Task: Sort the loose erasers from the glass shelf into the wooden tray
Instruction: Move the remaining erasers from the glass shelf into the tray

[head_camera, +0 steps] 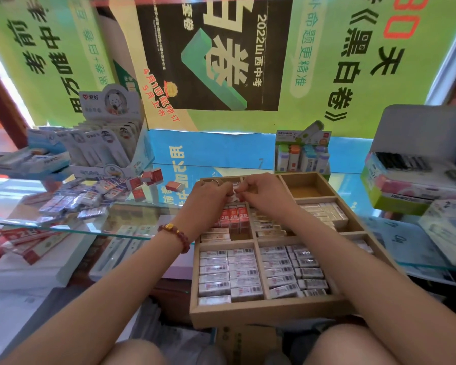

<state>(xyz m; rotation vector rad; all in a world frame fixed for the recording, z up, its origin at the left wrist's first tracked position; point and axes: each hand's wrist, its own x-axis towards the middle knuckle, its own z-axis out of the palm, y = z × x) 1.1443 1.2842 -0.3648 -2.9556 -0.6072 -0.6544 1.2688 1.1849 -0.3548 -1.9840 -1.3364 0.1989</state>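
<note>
- Left hand (211, 197) and right hand (259, 192) pinched a small white eraser (234, 193) over the divided wooden tray (248, 313)'s far-left corner.
- Best seated upright beside the red 2B erasers (233, 217); loose wrapped erasers (84, 201) lay on the glass shelf (132, 216).

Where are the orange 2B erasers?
In the head view, the orange rectangular 2B erasers stand in a left compartment of the wooden tray, just nearer than the left hand and right hand pinching a small white eraser.
</note>
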